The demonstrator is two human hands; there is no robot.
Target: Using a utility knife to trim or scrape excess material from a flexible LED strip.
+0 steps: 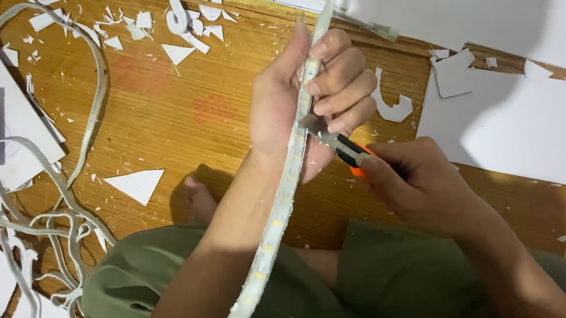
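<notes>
My left hand is closed around a long whitish light strip with small yellow dots, which runs from my lap up past my fingers toward the top of the view. My right hand grips an orange and black utility knife. Its blade tip rests against the strip just below my left fingers.
I sit cross-legged in green trousers on a woven bamboo mat. White foam board sheets lie at the right and top. Cut white scraps and peeled grey strips litter the left side.
</notes>
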